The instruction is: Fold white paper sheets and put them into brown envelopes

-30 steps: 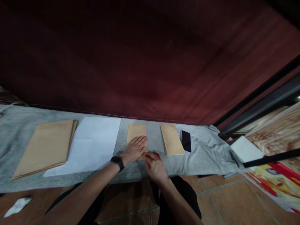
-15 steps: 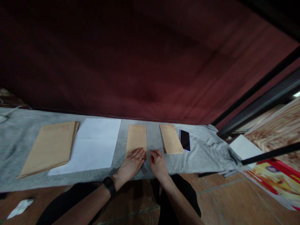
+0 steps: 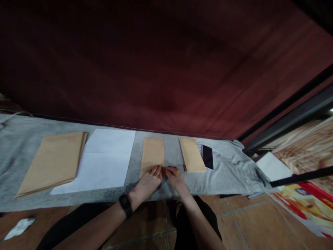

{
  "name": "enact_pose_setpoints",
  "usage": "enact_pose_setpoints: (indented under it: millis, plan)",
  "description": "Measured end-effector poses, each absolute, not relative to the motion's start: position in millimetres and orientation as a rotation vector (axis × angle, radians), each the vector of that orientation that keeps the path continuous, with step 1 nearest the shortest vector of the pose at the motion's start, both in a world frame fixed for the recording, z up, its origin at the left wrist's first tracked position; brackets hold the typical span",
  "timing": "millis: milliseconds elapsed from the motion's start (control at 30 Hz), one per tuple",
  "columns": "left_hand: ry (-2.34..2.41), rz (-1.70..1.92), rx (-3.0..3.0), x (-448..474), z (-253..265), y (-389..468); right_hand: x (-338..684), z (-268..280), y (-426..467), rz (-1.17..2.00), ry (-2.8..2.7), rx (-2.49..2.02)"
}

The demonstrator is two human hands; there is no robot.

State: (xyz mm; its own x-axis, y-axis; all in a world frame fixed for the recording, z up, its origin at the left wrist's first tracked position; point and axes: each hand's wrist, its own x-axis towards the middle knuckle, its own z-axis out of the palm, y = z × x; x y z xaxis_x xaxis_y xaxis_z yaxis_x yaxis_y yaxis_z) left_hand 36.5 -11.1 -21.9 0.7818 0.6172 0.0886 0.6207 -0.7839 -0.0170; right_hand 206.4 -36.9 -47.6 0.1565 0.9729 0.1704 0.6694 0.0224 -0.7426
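Observation:
A narrow brown envelope (image 3: 153, 151) lies flat on the grey cloth in front of me. My left hand (image 3: 148, 181) rests over its near end, with the fingers bent together at the near right corner. From the right, my right hand (image 3: 176, 178) meets that same corner, its thumb and fingers pinched at the edge. The fingertips of both hands almost touch there, and they hide the corner itself. To the right of my right hand is a small stack of similar envelopes (image 3: 191, 154).
A dark-screened phone (image 3: 207, 157) lies beside the right stack. At the left, large brown envelopes (image 3: 52, 159) overlap white paper (image 3: 106, 158). A dark red curtain (image 3: 161, 69) hangs behind the cloth-covered surface (image 3: 221, 180). Dark metal bars (image 3: 286, 104) stand at the right.
My right hand has closed in on the envelope's corner and now meets the left fingertips. The left fingers have bent in from a flatter pose. The view has shifted slightly.

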Motion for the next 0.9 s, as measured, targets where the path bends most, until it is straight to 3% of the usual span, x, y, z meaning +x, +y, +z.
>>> enact_pose_setpoints:
  millis: [700,900]
  plan:
    - [-0.873,-0.275,-2.885,41.4,-0.3,-14.2,203.0,-30.3,-36.7,0.733,-1.477,-1.743]
    - [-0.822,-0.252,-2.826,42.7,-8.9,-14.4,194.0,-24.5,-44.3,0.556,-1.609,-1.862]
